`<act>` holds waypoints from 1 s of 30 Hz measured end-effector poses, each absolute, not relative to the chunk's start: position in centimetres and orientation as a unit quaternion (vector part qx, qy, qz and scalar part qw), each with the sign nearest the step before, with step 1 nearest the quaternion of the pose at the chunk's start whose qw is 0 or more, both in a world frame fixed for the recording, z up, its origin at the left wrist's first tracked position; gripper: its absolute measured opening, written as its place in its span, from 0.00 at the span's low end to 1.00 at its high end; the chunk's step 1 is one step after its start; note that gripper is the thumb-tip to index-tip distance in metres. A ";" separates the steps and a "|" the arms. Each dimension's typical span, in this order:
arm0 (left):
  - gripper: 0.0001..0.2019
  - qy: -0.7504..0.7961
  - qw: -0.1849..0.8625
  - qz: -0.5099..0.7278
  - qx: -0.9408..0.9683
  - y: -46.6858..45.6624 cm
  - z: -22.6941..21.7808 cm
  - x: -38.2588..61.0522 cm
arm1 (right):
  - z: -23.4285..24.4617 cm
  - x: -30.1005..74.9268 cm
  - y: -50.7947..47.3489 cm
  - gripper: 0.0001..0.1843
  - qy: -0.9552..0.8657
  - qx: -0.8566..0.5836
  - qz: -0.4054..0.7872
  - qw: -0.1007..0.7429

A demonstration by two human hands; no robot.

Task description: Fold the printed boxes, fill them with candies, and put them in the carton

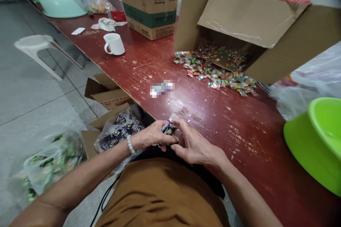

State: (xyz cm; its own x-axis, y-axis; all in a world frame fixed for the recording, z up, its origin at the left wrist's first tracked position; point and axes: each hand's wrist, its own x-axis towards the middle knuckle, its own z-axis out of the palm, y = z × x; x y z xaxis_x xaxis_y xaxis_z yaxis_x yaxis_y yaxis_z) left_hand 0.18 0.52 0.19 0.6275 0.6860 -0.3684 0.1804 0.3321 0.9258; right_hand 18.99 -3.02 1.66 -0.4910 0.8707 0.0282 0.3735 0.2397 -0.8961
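Observation:
Just over the table's front edge, my left hand (156, 135) is closed on small shiny wrapped packets (167, 127) in purple, yellow and green. My right hand (194, 145) meets it from the right, its fingers curled round the packets' other side. The exact grip of the right fingertips is partly hidden. A small white piece (174, 116) shows just beyond the fingers; what it is I cannot tell. Farther up the table lies a pixelated, blurred item (161, 88).
A cardboard box (239, 16) on its side spills colourful wrapped pieces (213, 72) onto the red table (144, 67). Nearby are a white mug (116, 44), a taller carton (150, 10) and a green tub (298, 138). Bagged purple packets (122, 129) sit below left, near a stool (37, 40).

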 end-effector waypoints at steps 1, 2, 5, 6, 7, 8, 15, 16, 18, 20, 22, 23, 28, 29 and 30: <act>0.14 0.411 0.712 0.199 0.534 0.5 0.1 0.3 | 1.5 18.7 -3.0 0.29 -0.719 -0.446 0.436 0.305; 0.14 0.428 0.710 0.221 0.515 0.4 0.1 0.3 | 1.1 18.4 -2.8 0.29 -0.689 -0.476 0.428 0.339; 0.14 0.448 0.713 0.259 0.473 0.2 0.1 0.6 | -0.3 17.8 -2.1 0.23 -0.575 -0.519 0.471 0.422; 0.15 0.444 0.717 0.258 0.471 0.1 0.0 0.7 | -0.8 17.7 -1.9 0.20 -0.547 -0.506 0.510 0.430; 0.15 0.437 0.720 0.255 0.475 0.1 -0.1 0.8 | -1.1 17.6 -1.7 0.18 -0.526 -0.489 0.545 0.432; 0.15 0.431 0.716 0.254 0.486 0.0 -0.3 1.0 | -1.3 17.6 -1.6 0.17 -0.515 -0.478 0.563 0.434; 0.26 0.481 0.554 0.399 0.549 -1.3 -1.2 1.5 | -0.8 18.0 -1.6 0.15 -0.571 -0.560 0.386 0.460; 0.29 0.492 0.538 0.417 0.543 -1.6 -1.2 1.5 | -0.8 17.9 -1.7 0.13 -0.556 -0.551 0.405 0.473; 0.30 0.499 0.512 0.441 0.543 -2.0 -1.2 1.5 | -1.1 17.4 -1.8 0.19 -0.503 -0.521 0.460 0.514; 0.27 0.479 0.507 0.460 0.549 -2.0 -1.1 1.5 | -1.5 16.8 -2.0 0.24 -0.447 -0.486 0.502 0.559; 0.24 0.450 0.535 0.464 0.543 -1.6 -1.0 1.5 | -1.8 16.4 -2.0 0.20 -0.413 -0.461 0.520 0.588; 0.22 0.438 0.560 0.460 0.532 -1.4 -0.8 1.4 | -1.9 16.3 -2.0 0.17 -0.404 -0.451 0.529 0.594; 0.15 0.410 0.665 0.413 0.469 -0.4 -0.4 1.3 | -1.9 17.6 -1.1 0.14 -0.389 -0.464 0.584 0.540; 0.14 0.407 0.668 0.412 0.467 -0.4 -0.4 1.3 | -1.8 18.0 -0.8 0.15 -0.394 -0.475 0.587 0.524; 0.13 0.407 0.665 0.414 0.470 -0.3 -0.4 1.4 | -1.6 18.4 -0.5 0.16 -0.399 -0.480 0.593 0.509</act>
State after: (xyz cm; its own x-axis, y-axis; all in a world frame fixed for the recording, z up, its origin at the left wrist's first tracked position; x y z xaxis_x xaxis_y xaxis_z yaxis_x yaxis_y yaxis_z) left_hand 1.40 -0.30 -0.43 0.3264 0.9330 -0.1514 -0.1686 0.2151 0.9619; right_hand 18.37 -0.51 -1.64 -0.0209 0.9863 -0.1634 -0.2205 -0.1639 -0.9615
